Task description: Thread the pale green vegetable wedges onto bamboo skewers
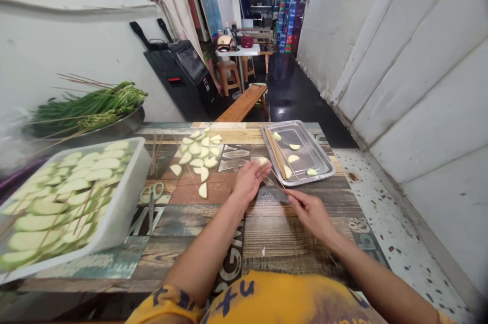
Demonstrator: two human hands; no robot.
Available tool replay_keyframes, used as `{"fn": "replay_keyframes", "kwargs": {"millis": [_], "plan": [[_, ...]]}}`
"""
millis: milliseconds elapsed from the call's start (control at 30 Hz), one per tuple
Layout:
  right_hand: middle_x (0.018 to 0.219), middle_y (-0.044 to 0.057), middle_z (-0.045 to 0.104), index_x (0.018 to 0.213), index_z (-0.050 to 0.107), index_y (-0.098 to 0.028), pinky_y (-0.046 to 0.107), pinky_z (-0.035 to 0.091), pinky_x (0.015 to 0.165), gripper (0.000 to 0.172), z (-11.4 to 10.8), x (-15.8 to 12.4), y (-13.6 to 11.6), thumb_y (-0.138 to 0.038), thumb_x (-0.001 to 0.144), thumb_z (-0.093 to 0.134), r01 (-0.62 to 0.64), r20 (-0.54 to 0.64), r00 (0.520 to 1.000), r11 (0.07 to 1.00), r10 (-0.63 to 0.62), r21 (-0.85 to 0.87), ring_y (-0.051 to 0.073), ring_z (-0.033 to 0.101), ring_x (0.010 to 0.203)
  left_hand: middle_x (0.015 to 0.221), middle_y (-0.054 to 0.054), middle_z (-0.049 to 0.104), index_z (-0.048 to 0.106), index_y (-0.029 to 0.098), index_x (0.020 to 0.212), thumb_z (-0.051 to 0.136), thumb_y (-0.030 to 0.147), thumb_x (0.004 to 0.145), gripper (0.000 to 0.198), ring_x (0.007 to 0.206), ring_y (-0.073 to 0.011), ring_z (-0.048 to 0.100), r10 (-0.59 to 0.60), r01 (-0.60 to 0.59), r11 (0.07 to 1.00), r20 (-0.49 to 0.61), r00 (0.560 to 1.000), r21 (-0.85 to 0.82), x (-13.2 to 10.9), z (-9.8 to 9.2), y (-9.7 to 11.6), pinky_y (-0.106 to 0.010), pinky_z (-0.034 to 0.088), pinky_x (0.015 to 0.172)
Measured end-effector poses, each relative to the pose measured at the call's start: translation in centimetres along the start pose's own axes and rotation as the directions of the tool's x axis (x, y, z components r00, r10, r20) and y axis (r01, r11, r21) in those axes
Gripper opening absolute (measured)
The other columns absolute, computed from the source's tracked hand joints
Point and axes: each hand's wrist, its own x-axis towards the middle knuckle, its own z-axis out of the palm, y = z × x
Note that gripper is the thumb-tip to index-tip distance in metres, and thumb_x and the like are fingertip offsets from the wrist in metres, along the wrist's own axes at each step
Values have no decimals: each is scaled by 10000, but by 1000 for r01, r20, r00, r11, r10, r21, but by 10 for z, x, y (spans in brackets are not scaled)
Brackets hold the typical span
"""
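Observation:
In the middle of the table, my left hand (249,181) is closed on a pale, green-edged vegetable slice (262,160), which shows at its fingertips. My right hand (310,212) pinches thin wooden skewers (277,185) that run leftward to the slice; whether a tip has entered it I cannot tell. Just beyond both hands lies a metal tray (328,167), with a bundle of wooden sticks (277,156) and several half-round slices (294,147) in it. Left of my left hand, more cut slices (204,152) are spread in a loose heap on the tabletop.
A white plastic tub (131,182) full of skewered slices fills the left side. Green-handled scissors (151,199) lie beside it, near loose skewers (156,154). Behind stands a metal bowl (133,120) of green vegetables. A wooden bench (244,103) lies past the table.

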Motion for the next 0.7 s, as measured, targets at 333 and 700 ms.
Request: {"fn": "replay_keyframes", "kwargs": {"millis": [333, 700], "plan": [[1024, 72, 680, 1079, 648, -171, 341, 508, 811, 326, 2, 2, 8, -262, 856, 428, 18, 13, 1000, 998, -17, -57, 216, 647, 910, 819, -126, 679, 556, 109, 806, 560, 134, 783, 35, 822, -180, 652, -86, 85, 996, 22, 996, 13, -11, 9, -8, -277, 505, 757], [1033, 72, 675, 1080, 647, -168, 338, 508, 810, 326, 3, 1, 9, -251, 851, 429, 27, 14, 1000, 999, -27, -47, 216, 645, 920, 845, -141, 679, 581, 94, 831, 558, 148, 783, 76, 834, -184, 652, -86, 86, 996, 26, 996, -1, -9, 7, -9, -313, 496, 830]]}}
